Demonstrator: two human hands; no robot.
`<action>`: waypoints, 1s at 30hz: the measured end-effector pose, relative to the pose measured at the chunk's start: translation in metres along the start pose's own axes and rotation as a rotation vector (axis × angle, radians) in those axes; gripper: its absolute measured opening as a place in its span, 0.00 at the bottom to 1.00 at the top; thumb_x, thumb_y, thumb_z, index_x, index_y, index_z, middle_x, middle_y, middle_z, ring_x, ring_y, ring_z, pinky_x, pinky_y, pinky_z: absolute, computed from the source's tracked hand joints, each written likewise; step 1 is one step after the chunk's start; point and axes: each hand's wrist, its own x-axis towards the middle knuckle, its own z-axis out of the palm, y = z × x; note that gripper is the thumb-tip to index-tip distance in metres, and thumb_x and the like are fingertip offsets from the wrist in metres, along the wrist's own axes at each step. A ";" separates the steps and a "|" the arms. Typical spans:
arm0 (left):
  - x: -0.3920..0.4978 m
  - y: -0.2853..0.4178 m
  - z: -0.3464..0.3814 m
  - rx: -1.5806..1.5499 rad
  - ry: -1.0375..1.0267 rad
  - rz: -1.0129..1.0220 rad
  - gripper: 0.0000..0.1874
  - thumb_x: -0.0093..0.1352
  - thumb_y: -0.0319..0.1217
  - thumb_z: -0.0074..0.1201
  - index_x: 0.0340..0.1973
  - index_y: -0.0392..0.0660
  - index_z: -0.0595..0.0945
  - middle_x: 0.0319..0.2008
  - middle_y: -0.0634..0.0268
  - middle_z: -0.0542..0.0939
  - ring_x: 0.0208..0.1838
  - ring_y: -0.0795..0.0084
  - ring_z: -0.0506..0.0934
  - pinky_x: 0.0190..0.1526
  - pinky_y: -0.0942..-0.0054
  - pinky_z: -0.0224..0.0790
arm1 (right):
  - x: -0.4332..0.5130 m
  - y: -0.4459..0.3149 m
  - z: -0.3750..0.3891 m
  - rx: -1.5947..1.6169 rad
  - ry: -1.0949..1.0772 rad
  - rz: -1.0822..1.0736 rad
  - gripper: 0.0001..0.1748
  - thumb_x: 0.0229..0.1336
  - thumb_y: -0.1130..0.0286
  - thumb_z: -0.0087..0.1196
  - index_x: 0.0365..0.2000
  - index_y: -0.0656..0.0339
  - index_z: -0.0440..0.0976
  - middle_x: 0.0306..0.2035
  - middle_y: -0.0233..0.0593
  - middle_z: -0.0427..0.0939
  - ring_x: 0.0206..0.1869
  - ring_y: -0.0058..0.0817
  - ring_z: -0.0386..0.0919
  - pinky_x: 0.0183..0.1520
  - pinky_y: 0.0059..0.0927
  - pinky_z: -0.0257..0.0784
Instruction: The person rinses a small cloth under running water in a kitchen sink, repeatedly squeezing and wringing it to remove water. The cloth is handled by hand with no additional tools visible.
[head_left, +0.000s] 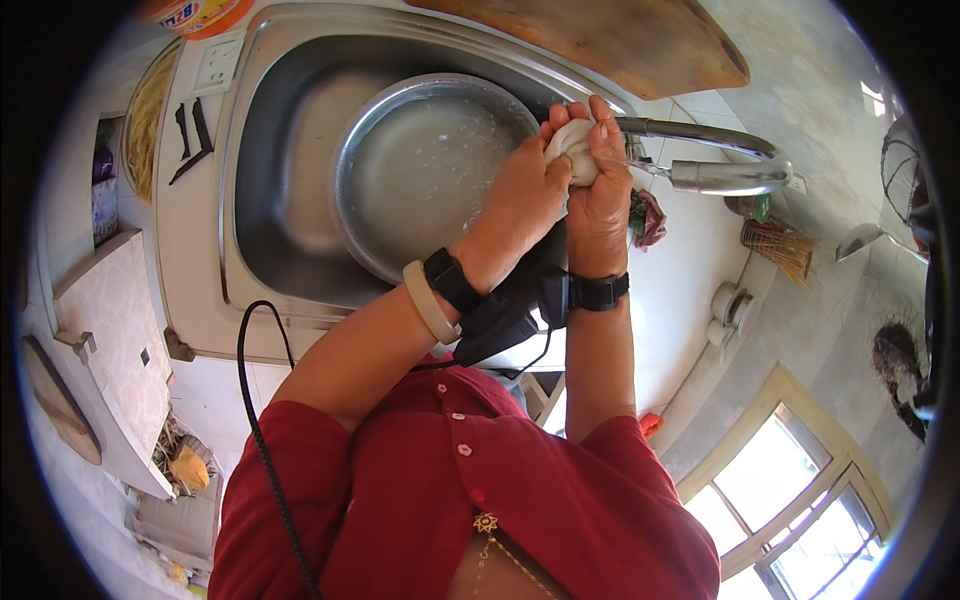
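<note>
A soft, pale lump that looks like dough (574, 147) is squeezed between both of my hands. My left hand (529, 191) presses its fingers and thumb into it from the left. My right hand (604, 169) cups it from the other side, fingers pointing up. Beside them, water runs from the spout of a chrome faucet (731, 177). Lower left of my hands, a round metal basin (346, 154) holds cloudy whitish water (431, 172). That basin sits in a stainless steel sink (259, 187), partly covered by my left forearm.
A wooden board (637, 45) stands behind the sink. On the left counter are a wall-socket plate (219, 64) and black plastic pieces (196, 142). Right of my wrist lies a crumpled purple and green item (649, 219). A black cable (251, 397) hangs past my left arm.
</note>
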 end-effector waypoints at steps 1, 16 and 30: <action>-0.002 0.002 0.002 0.047 0.009 0.038 0.16 0.72 0.33 0.48 0.47 0.31 0.77 0.35 0.41 0.83 0.35 0.42 0.82 0.39 0.52 0.75 | 0.003 -0.004 0.003 0.019 -0.023 -0.002 0.26 0.71 0.54 0.56 0.59 0.62 0.70 0.49 0.44 0.76 0.49 0.38 0.78 0.57 0.45 0.75; -0.023 -0.003 0.008 0.351 -0.045 0.145 0.10 0.73 0.28 0.48 0.47 0.37 0.76 0.26 0.38 0.80 0.34 0.34 0.80 0.36 0.41 0.72 | 0.010 -0.017 0.018 0.045 0.181 0.135 0.22 0.74 0.51 0.51 0.29 0.57 0.68 0.23 0.33 0.65 0.22 0.23 0.58 0.28 0.27 0.59; 0.012 -0.010 -0.004 0.248 -0.062 0.214 0.14 0.73 0.34 0.48 0.41 0.33 0.77 0.29 0.36 0.82 0.37 0.33 0.81 0.40 0.41 0.74 | -0.012 -0.011 0.048 -0.669 0.128 -0.163 0.22 0.71 0.66 0.52 0.59 0.68 0.76 0.38 0.27 0.79 0.40 0.13 0.71 0.46 0.17 0.67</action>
